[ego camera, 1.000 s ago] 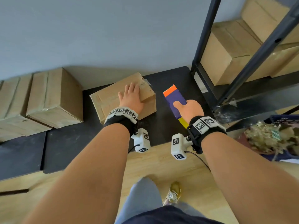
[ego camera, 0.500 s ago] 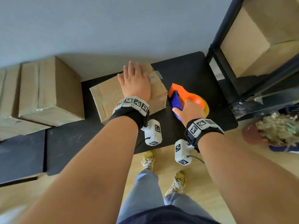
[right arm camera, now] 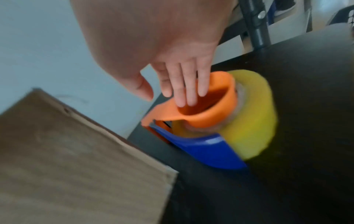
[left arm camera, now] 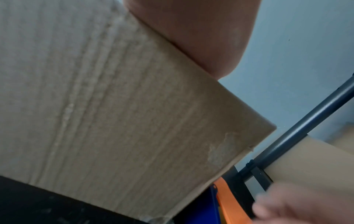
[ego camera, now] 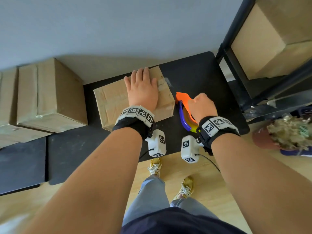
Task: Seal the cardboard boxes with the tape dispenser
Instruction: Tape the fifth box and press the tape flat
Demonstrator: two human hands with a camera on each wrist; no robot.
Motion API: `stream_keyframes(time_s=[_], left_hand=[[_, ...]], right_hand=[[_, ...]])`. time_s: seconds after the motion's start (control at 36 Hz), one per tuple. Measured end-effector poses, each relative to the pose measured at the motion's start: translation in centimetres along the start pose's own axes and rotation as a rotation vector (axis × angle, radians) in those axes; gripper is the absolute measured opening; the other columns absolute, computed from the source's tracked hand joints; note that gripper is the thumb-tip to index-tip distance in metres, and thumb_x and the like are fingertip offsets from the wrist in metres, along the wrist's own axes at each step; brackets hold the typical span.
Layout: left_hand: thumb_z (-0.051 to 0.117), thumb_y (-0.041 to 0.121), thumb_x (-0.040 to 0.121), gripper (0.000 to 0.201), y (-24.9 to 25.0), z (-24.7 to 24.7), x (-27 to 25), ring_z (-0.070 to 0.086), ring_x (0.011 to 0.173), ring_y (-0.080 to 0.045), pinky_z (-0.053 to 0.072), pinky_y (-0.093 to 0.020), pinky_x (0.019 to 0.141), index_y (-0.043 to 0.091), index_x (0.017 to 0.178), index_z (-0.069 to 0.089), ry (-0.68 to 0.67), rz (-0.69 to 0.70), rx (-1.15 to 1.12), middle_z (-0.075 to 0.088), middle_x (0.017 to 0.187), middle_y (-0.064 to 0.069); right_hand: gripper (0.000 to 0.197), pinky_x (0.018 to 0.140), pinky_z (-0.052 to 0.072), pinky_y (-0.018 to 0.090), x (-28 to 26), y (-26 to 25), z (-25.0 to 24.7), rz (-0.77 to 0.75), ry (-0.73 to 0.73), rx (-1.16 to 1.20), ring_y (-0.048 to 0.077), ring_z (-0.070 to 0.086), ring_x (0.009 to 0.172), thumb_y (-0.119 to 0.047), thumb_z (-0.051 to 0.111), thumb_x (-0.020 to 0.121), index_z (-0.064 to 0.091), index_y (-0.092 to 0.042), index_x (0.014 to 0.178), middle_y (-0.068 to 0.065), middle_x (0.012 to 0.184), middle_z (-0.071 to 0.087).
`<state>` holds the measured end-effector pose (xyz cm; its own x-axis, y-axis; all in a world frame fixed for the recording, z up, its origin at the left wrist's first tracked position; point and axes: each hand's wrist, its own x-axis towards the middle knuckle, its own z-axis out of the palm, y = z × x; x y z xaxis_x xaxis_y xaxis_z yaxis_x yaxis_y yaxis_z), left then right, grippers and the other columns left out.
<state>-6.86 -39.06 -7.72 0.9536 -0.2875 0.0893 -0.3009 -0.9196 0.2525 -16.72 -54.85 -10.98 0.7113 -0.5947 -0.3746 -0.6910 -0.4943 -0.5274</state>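
Observation:
A small cardboard box (ego camera: 114,102) lies on the black table (ego camera: 194,73). My left hand (ego camera: 143,90) presses flat on its top, fingers straight; the left wrist view shows the palm (left arm camera: 201,30) on the box (left arm camera: 114,113). Right of the box, the orange and blue tape dispenser (ego camera: 183,100) with a yellow tape roll (right arm camera: 254,113) lies on the table. My right hand (ego camera: 200,107) is over it. In the right wrist view its straight fingers (right arm camera: 187,91) touch the orange dispenser (right arm camera: 210,115), thumb held apart.
Larger taped boxes (ego camera: 47,95) stand at the left by the wall. A black metal rack (ego camera: 236,65) holding boxes (ego camera: 263,39) stands at the right. A pot of dried plants (ego camera: 287,132) sits at the right edge. My feet stand on wood floor.
The right hand brought the dispenser down onto the table beside the box and its fingers straightened off the grip. The left hand slid further across the box top.

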Motion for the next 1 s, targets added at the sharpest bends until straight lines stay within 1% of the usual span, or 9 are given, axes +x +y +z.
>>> stream_keyframes(time_s=[0.06,0.11,0.19,0.28,0.47,0.61,0.69,0.89,1.0], left_hand=[[0.027,0.039,0.102,0.052,0.0,0.0,-0.1,0.021,0.143,-0.023,0.007,-0.046,0.119,0.016,0.148,0.03,0.003,0.009,0.003,0.034,0.151,-0.003],[0.027,0.039,0.102,0.052,-0.1,0.1,-0.1,0.022,0.142,-0.022,0.007,-0.046,0.119,0.016,0.148,0.03,0.007,0.011,0.009,0.034,0.151,-0.003],[0.026,0.038,0.102,0.051,-0.1,0.2,-0.2,0.021,0.143,-0.022,0.006,-0.046,0.119,0.016,0.148,0.029,0.012,0.005,0.006,0.034,0.15,-0.003],[0.025,0.037,0.102,0.051,0.0,0.3,-0.3,0.022,0.142,-0.022,0.007,-0.047,0.119,0.016,0.147,0.03,0.023,0.003,0.006,0.035,0.149,-0.003],[0.026,0.042,0.101,0.055,0.2,0.2,-0.3,0.018,0.144,-0.021,0.004,-0.046,0.12,0.016,0.149,0.028,0.015,-0.013,-0.012,0.033,0.151,-0.002],[0.03,0.064,0.092,0.073,0.3,0.2,-0.5,0.021,0.143,-0.021,0.005,-0.046,0.12,0.017,0.148,0.029,0.016,-0.005,0.022,0.034,0.151,-0.001],[0.031,0.07,0.088,0.08,0.2,0.2,-0.4,0.024,0.141,-0.021,0.007,-0.047,0.119,0.017,0.147,0.03,0.02,0.004,0.04,0.036,0.148,-0.001],[0.031,0.068,0.09,0.078,0.2,0.4,-0.2,0.022,0.142,-0.022,0.004,-0.049,0.119,0.015,0.148,0.029,0.009,0.013,0.032,0.035,0.148,-0.002],[0.03,0.063,0.093,0.075,0.4,0.4,-0.4,0.016,0.144,-0.023,-0.001,-0.049,0.119,0.014,0.15,0.025,-0.007,0.011,0.027,0.031,0.151,-0.003]], right_hand=[[0.036,0.084,0.05,0.04,0.9,-1.7,-0.8,0.038,-0.023,0.205,0.03,0.062,0.093,-0.036,0.05,0.095,0.063,-0.006,0.11,0.009,0.097,0.065],[0.037,0.089,0.052,0.038,1.3,-3.5,-1.1,0.1,-0.17,0.54,0.024,0.065,0.09,-0.029,0.053,0.096,0.063,-0.001,0.118,0.007,0.097,0.068],[0.029,0.101,0.049,0.042,1.1,-5.2,-1.3,0.188,-0.422,0.853,0.023,0.068,0.102,-0.034,0.058,0.096,0.06,-0.011,0.113,0.007,0.106,0.071],[0.021,0.102,0.049,0.046,0.9,-5.7,-1.2,0.195,-0.447,1.007,0.025,0.07,0.098,-0.025,0.062,0.094,0.061,-0.011,0.11,0.008,0.1,0.074],[0.021,0.092,0.056,0.044,0.9,-5.7,-0.8,0.119,-0.29,0.945,0.028,0.07,0.094,0.0,0.064,0.09,0.056,-0.008,0.109,0.016,0.103,0.069],[0.023,0.089,0.057,0.047,1.0,-6.2,-0.2,0.129,-0.298,0.838,0.027,0.071,0.093,-0.007,0.068,0.086,0.054,-0.015,0.102,0.013,0.101,0.069],[0.025,0.086,0.058,0.04,0.9,-6.6,-0.1,0.108,-0.299,0.783,0.023,0.068,0.089,-0.009,0.065,0.088,0.055,-0.016,0.11,0.01,0.104,0.068],[0.015,0.088,0.057,0.047,0.4,-6.8,-0.2,0.02,-0.31,0.686,0.027,0.068,0.098,-0.02,0.064,0.088,0.059,-0.024,0.102,0.009,0.108,0.068],[0.007,0.091,0.055,0.048,0.4,-6.2,0.1,-0.043,-0.281,0.66,0.024,0.069,0.097,-0.024,0.069,0.082,0.069,-0.026,0.089,0.005,0.1,0.072]])
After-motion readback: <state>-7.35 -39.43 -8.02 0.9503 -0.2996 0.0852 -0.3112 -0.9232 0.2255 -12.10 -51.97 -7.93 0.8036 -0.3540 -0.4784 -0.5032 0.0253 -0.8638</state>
